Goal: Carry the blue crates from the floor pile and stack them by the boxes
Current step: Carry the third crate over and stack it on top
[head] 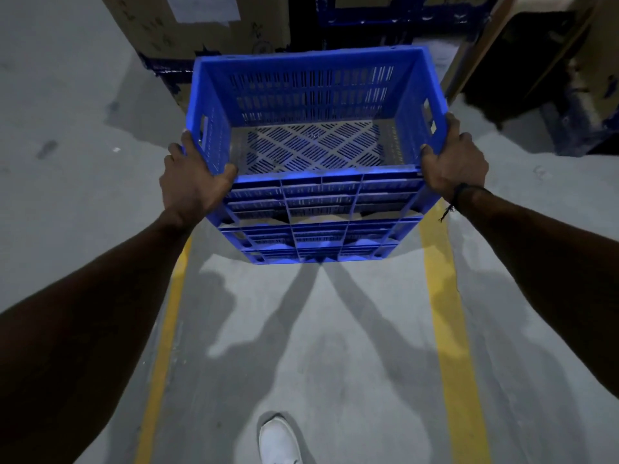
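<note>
A person looks down at an empty blue crate (315, 155) held out at arm's length, clear of the grey concrete floor (67, 162). The left hand (191, 182) clamps the near left corner, thumb hooked over the rim and fingers (187, 142) wrapped down the outer side. The right hand (455, 162) grips the near right corner the same way (a dark thread bracelet (460, 194) circles that wrist). Both hands are closed firmly on the crate.

Directly beyond the crate stand tall cardboard boxes (201, 28), with what may be a dark blue rack or pallet (385, 15) between them; the light there is too dim to be sure. Two yellow floor lines (449, 346) run toward the boxes, and one white shoe (279, 440) shows at the bottom edge.

The crate seems about to be set down by the boxes. Risks from here: the hold is only at the near corners, so the far end could dip and tilt the crate out of the grip; the far rim could knock the cardboard; and the crate hides the floor ahead, so a misjudged step or an uneven landing spot is possible.
</note>
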Available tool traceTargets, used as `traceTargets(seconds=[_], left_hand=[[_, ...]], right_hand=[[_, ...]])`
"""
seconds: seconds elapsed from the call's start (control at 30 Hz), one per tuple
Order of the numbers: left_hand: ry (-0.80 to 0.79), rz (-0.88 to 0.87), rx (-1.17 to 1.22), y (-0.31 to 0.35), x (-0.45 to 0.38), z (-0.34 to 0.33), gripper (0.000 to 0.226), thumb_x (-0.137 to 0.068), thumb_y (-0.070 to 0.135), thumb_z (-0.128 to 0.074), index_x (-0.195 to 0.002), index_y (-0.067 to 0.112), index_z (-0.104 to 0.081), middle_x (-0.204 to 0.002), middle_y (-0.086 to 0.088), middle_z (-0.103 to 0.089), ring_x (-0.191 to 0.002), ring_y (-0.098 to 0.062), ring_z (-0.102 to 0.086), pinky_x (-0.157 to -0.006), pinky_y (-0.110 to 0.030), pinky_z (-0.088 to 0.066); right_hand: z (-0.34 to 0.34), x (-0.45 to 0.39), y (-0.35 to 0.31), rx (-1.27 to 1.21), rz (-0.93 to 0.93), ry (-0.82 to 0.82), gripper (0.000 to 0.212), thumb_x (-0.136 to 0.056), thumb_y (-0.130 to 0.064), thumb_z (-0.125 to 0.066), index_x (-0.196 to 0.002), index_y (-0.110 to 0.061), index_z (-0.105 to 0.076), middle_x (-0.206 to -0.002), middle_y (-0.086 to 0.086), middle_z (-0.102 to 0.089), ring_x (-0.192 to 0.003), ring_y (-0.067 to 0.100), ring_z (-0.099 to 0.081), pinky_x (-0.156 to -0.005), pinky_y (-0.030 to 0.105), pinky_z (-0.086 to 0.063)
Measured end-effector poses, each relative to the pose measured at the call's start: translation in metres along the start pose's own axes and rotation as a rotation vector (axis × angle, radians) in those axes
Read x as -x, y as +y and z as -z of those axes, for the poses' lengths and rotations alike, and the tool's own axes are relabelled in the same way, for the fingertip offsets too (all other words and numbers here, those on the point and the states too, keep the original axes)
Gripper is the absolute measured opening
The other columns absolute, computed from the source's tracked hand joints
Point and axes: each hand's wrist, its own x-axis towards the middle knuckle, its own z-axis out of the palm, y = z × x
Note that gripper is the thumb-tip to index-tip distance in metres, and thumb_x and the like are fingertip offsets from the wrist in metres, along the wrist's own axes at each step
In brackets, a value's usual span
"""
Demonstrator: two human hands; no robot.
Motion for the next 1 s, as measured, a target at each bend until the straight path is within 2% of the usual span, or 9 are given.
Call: traceTargets(seconds=[0.27,0.43,0.7,0.87,0.93,1.0], left_hand=[[0.027,-0.041,0.015,-0.003,-0.009,-0.003,0.091,-0.079,0.069,-0.049,-0.143,0.008,-0.032,-0.126,-0.024,-0.052,-0.107,-0.046,-0.056,-0.081,-0.054,-0.048],[0.034,-0.066,0.004,-0.007,-0.009,-0.006,0.091,-0.083,0.068,-0.049,-0.146,0.006,-0.031,-0.128,-0.025,-0.052,-0.107,-0.046,-0.056,-0.080,-0.055,-0.048],[0.047,-0.065,-0.007,-0.007,-0.007,-0.008,0.089,-0.083,0.069,-0.045,-0.145,0.006,-0.031,-0.123,-0.024,-0.052,-0.102,-0.046,-0.057,-0.077,-0.055,-0.049],[-0.001,-0.047,0.012,-0.006,-0.010,-0.005,0.091,-0.080,0.067,-0.050,-0.147,0.009,-0.028,-0.127,-0.025,-0.050,-0.109,-0.048,-0.055,-0.081,-0.056,-0.048],[-0.056,-0.039,0.023,-0.005,-0.013,-0.003,0.097,-0.078,0.068,-0.054,-0.150,0.009,-0.025,-0.131,-0.025,-0.047,-0.112,-0.049,-0.053,-0.084,-0.058,-0.048],[-0.137,-0.020,0.046,-0.006,-0.020,-0.001,0.106,-0.077,0.073,-0.059,-0.154,0.011,-0.020,-0.135,-0.026,-0.043,-0.117,-0.050,-0.051,-0.090,-0.059,-0.048]], right_hand=[[-0.003,0.000,0.004,-0.023,-0.017,0.027,0.079,-0.087,-0.056,-0.044,-0.157,-0.029,-0.019,-0.135,0.020,-0.053,-0.112,0.044,-0.059,-0.092,0.054,-0.051],[-0.004,0.002,0.005,-0.026,-0.013,0.024,0.082,-0.082,-0.055,-0.044,-0.156,-0.031,-0.019,-0.151,0.014,-0.045,-0.112,0.041,-0.059,-0.092,0.049,-0.051],[-0.001,0.000,0.002,-0.033,-0.006,0.001,0.080,-0.083,-0.055,-0.043,-0.156,-0.033,-0.018,-0.151,0.015,-0.044,-0.116,0.042,-0.057,-0.093,0.050,-0.050],[0.000,0.007,0.004,-0.021,-0.002,-0.006,0.077,-0.090,-0.056,-0.042,-0.158,-0.031,-0.014,-0.135,0.023,-0.052,-0.109,0.046,-0.058,-0.088,0.050,-0.050],[0.003,0.008,0.003,-0.014,-0.008,-0.025,0.077,-0.092,-0.057,-0.043,-0.158,-0.031,-0.012,-0.136,0.024,-0.051,-0.110,0.046,-0.057,-0.088,0.050,-0.049],[0.006,0.006,0.000,-0.008,-0.019,-0.061,0.083,-0.091,-0.066,-0.043,-0.158,-0.031,-0.010,-0.138,0.024,-0.049,-0.113,0.047,-0.056,-0.089,0.050,-0.048]])
